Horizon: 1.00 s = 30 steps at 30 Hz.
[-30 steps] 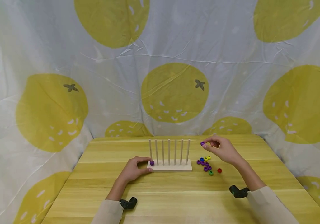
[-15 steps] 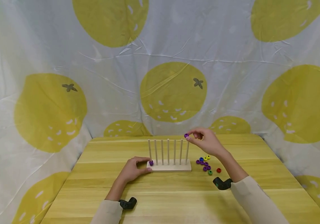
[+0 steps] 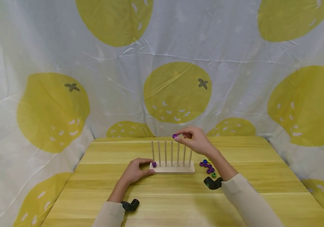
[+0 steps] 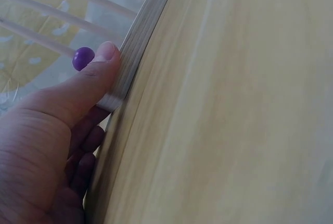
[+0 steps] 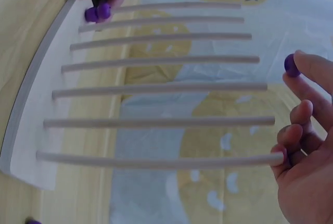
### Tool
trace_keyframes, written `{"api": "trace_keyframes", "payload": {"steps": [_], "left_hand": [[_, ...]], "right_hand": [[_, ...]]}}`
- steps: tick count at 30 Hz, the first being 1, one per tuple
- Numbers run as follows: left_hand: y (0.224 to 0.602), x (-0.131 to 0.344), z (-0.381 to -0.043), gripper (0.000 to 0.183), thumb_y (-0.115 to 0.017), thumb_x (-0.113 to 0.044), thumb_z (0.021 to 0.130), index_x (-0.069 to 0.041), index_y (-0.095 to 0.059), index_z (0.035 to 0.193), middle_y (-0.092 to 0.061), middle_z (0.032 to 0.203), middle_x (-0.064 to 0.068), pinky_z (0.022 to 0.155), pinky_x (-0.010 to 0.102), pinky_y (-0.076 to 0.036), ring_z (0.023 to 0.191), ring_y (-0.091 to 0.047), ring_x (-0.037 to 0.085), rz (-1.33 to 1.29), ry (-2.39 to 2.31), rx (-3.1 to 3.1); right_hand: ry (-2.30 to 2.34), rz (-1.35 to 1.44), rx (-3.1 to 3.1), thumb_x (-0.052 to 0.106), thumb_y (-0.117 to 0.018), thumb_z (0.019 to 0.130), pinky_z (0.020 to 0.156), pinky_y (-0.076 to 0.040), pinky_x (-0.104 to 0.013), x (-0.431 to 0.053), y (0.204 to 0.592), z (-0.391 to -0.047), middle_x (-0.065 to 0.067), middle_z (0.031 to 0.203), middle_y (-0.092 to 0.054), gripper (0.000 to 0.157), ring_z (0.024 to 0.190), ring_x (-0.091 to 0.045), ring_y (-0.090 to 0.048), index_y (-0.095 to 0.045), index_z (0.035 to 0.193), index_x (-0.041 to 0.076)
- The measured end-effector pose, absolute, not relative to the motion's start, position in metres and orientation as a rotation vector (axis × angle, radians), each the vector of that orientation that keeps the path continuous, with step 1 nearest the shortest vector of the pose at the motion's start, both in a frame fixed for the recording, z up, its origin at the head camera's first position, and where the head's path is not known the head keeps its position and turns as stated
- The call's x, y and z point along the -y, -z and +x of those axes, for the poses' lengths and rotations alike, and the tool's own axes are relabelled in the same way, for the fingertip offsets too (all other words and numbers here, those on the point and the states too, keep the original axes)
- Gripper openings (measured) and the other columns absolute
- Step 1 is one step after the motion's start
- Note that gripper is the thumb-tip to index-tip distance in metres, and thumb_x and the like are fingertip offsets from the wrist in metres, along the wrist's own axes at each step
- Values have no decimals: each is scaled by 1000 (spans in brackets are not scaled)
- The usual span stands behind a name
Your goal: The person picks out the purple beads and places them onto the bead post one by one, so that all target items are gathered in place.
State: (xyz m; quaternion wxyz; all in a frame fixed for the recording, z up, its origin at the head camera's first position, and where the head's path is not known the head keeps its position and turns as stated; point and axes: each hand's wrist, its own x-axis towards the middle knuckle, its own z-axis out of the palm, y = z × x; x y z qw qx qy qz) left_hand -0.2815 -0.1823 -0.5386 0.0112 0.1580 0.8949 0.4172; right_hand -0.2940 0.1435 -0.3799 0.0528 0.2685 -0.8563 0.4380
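Observation:
My left hand (image 3: 135, 171) grips the left end of a pale wooden peg stand (image 3: 176, 168), thumb along its front edge, other fingers round the end. Several thin upright pegs rise in a row from its base. Purple beads (image 5: 104, 10) sit low on the leftmost peg, two showing in the right wrist view. Between thumb and index finger, my right hand (image 3: 196, 141) pinches another purple bead (image 3: 174, 136). It is held up at peg-top height, close over the middle pegs in the head view. In the right wrist view this bead (image 5: 292, 65) is beyond the peg tips.
Right of the stand lie loose beads on the wooden table (image 3: 162, 201): several purple ones (image 3: 208, 171), a blue bead (image 3: 205, 161), a yellow bead (image 3: 209, 160) and a green bead (image 3: 214, 175). My right forearm covers part of this group. A lemon-patterned cloth (image 3: 230, 94) hangs behind.
My right hand has carried the purple bead leftward from above the loose beads to over the pegs, rising slightly. The red bead is now hidden behind the right arm. My left hand stays put.

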Motion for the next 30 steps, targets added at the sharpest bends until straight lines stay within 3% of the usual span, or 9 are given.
{"api": "trace_keyframes", "payload": {"steps": [7, 24, 30], "left_hand": [[539, 182, -282, 51, -87, -49, 80, -31, -74, 127, -70, 132, -6, 116, 53, -43, 135, -57, 27, 485, -1315, -2793], [538, 182, -284, 54, -87, -48, 81, -26, -74, 129, -70, 132, -6, 116, 53, -42, 134, -57, 26, 492, -1309, -2787], [537, 181, -284, 53, -87, -46, 81, -26, -74, 128, -70, 132, -5, 117, 54, -41, 135, -57, 27, 491, -1310, -2788]], "right_hand": [[-1315, 848, 2608, 40, -72, 98, 61, -33, -29, -122, 377, -299, -1, 80, -53, 25, 68, -19, -40, -80, 116, 25], [-1145, 1026, 2687, 36, -72, 98, 64, -39, -27, -79, 369, -314, 4, 90, -65, 20, 75, -15, -49, -82, 110, 24], [-1100, 1063, 2662, 35, -74, 97, 60, -36, -24, -69, 371, -316, 4, 83, -63, 20, 72, -14, -48, -82, 111, 23]]}}
